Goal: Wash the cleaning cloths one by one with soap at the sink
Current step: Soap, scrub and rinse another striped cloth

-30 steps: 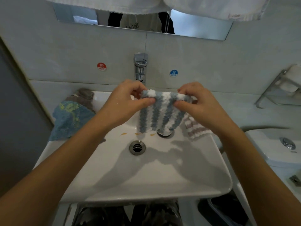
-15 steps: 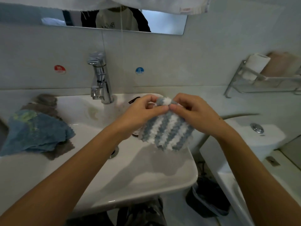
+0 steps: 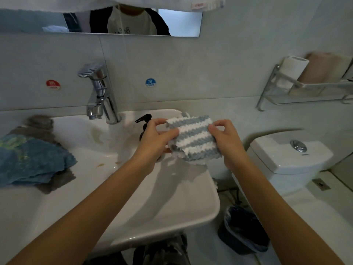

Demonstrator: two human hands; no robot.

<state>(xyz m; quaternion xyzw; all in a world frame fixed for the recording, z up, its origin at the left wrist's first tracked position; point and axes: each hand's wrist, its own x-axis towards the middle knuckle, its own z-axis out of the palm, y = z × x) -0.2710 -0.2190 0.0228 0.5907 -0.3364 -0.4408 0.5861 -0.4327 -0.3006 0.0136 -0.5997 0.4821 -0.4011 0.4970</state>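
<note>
Head view, striped cloth (image 3: 193, 139) stretched between left hand (image 3: 155, 139) and right hand (image 3: 226, 140), both pinching its edges, over sink (image 3: 172, 207) right rim, blue cloth (image 3: 32, 161) on sink's left side.

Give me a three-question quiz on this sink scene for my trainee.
1. True or false: both hands hold the striped cloth.
2. On which side of the sink does the blue cloth lie: A left, B right?
3. Which item with a black pump top stands behind the left hand?

Key: 1 true; 2 A; 3 the soap dispenser. The right hand pinches the cloth's right edge.
</note>
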